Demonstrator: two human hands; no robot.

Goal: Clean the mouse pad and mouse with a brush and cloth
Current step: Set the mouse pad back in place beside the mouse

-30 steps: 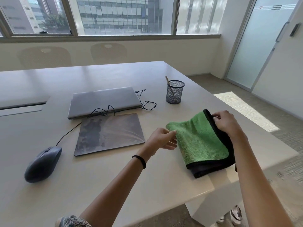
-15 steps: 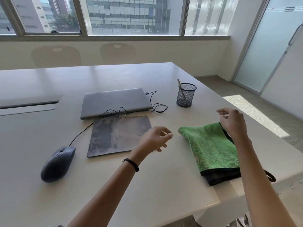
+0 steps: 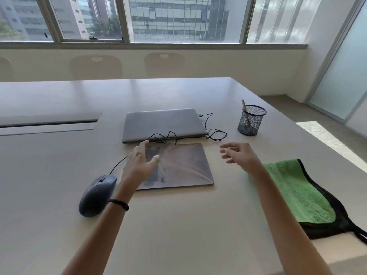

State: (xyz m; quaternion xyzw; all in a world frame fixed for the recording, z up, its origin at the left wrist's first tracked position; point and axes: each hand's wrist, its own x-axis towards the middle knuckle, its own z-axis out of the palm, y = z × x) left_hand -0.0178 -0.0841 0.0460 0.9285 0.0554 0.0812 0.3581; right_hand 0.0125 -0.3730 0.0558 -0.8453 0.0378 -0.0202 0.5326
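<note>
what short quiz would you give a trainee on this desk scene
1. True or false: the mouse lies on the mouse pad.
2. Which hand is over the mouse pad? A left B right C neither
3. Fill in: the green cloth lies to the ___ of the mouse pad.
Key: 1 false, it sits beside the pad; 2 A, the left hand; 3 right.

Green cloth (image 3: 297, 187), black-edged; grey mouse pad (image 3: 178, 165), perhaps dust-smudged.

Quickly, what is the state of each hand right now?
Left hand: open, holding nothing.
Right hand: open, holding nothing.
</note>
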